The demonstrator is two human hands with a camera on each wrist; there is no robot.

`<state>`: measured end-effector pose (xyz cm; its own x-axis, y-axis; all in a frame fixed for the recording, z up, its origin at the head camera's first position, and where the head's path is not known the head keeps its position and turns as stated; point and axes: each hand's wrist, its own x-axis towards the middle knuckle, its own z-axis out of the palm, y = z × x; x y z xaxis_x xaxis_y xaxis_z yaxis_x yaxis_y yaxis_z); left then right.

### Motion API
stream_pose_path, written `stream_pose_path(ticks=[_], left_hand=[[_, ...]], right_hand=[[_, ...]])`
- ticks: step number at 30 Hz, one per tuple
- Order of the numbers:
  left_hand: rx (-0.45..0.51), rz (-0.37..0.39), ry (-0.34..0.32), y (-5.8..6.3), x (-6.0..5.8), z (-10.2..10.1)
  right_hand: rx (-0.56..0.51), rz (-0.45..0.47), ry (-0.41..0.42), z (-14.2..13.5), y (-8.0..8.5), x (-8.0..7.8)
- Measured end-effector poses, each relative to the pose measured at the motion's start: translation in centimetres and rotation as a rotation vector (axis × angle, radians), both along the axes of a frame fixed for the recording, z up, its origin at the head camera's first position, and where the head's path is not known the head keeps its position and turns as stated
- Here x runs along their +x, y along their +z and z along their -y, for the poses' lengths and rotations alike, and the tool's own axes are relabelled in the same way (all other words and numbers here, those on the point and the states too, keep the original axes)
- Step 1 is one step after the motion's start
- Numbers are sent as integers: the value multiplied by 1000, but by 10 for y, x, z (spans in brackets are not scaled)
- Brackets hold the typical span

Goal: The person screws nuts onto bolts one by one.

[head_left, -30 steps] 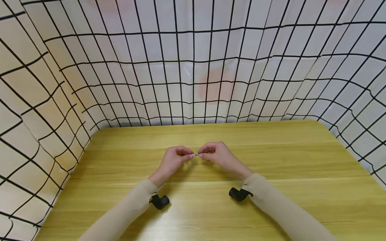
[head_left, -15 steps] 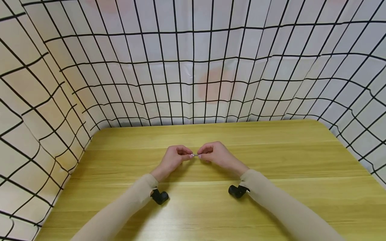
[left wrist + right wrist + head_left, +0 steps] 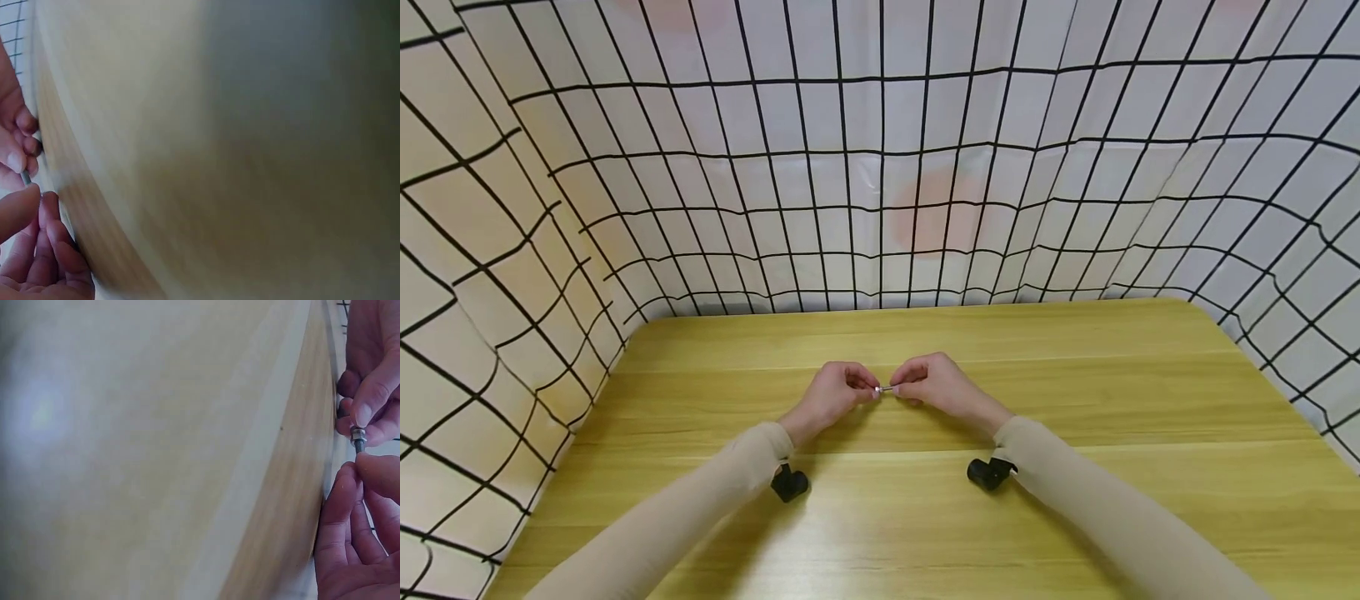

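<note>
Between my two hands lies a small metal bolt [image 3: 887,388], roughly level, with a silvery nut [image 3: 358,435] toward its left-hand end. My left hand [image 3: 832,393] pinches that end between thumb and fingertips, right at the nut. The part inside those fingers is hidden. My right hand [image 3: 946,388] pinches the other end of the threaded shank [image 3: 360,447] between thumb and forefinger. In the left wrist view only a short dark length of the bolt [image 3: 25,178] shows between the fingertips. Both hands are held close over the table, thumbs facing each other.
A wood-grain table [image 3: 880,517] spreads under both arms. White sheeting with a black grid [image 3: 880,183] encloses its back and sides. Black wrist cameras [image 3: 790,483] hang below the beige sleeves [image 3: 1075,492].
My left wrist has turned a little, its camera shifting up and left. The nut end of the bolt sits slightly lower. My right forearm has shifted slightly left; both hands keep their pinch.
</note>
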<state>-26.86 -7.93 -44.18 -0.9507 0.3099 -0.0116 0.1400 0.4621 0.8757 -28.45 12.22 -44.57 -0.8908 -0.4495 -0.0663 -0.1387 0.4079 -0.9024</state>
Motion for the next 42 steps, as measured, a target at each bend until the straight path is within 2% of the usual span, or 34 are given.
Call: stream_pose_path(ticks=[22,23,27,33,42], left_hand=[[-134,-33,-46,1,-7,-3],[-137,-31,-50,1,-7,-3],[-141,-29,-75,1,-7,-3],[-142,-23,-74,2,-6,0],[-123,-25,-80,1,-8,-1]], right_hand=[[38,-11,-34,2,1,1],[37,-15,-27,3,6,4],[52,-31,-22,3,5,4],[76,-31,-47,3,-1,0],[173,-77,-51,2,0,0]])
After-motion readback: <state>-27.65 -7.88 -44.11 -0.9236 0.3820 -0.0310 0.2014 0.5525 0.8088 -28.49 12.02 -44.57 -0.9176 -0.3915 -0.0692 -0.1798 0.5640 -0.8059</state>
